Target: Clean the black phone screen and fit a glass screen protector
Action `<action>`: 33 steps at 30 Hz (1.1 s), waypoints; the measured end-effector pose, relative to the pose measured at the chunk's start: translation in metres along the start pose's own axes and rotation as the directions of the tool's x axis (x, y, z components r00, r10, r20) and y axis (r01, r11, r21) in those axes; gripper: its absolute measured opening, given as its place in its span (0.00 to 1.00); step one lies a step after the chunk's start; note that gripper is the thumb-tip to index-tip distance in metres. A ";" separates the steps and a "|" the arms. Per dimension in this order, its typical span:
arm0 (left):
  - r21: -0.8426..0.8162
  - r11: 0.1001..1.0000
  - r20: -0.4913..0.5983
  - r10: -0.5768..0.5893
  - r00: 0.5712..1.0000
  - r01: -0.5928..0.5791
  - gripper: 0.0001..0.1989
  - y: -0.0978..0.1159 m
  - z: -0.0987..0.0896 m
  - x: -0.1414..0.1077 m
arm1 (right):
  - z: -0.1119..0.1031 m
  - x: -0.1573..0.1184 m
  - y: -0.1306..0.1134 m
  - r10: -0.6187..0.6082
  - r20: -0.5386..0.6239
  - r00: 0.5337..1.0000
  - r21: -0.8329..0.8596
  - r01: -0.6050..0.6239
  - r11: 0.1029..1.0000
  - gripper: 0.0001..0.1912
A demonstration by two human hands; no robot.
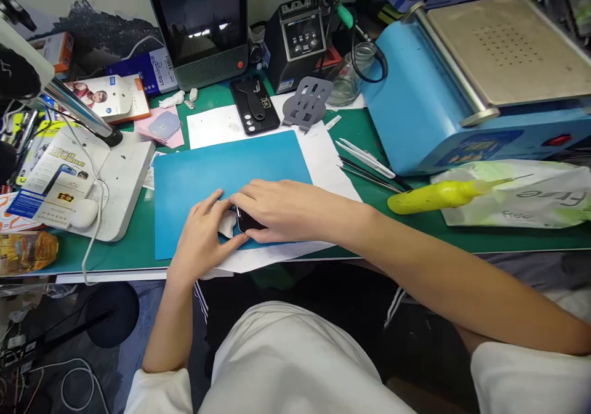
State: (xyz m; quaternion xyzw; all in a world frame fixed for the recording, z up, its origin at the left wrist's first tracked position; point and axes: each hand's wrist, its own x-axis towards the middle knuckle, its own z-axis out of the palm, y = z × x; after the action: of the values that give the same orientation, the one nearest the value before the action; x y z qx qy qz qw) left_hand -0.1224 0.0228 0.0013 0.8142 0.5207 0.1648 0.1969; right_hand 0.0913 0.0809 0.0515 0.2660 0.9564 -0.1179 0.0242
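A smartphone [248,220] with a dark glossy face and a shiny edge lies on the blue mat [231,161], mostly covered by my hands. My right hand [281,207] is closed over it from the right, fingers at the far edge and thumb at the near edge. My left hand [205,232] curls round its left end, the thumb touching the near corner. A crumpled white tissue [227,223] sits between my left thumb and fingers, against the phone's end. The phone's right part is hidden under my right hand.
Behind the mat lie a black phone case [255,105] and a grey stand [308,101]. Tweezers [367,157], a yellow bottle [429,196] and a blue heating machine [415,93] are on the right. A white lamp base [127,180] stands left.
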 end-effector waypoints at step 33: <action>0.059 0.997 -0.140 -0.046 0.989 0.055 0.10 -0.011 -0.021 -0.009 | -0.021 0.029 0.055 0.233 -0.218 0.948 0.060 -0.225 0.973 0.20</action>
State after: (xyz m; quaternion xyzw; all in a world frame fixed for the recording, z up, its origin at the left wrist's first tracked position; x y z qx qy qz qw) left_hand -0.1443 0.0221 0.0137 0.7932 0.5584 0.1995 0.1387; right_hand 0.0950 0.1459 0.0569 0.3871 0.9135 -0.1002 -0.0749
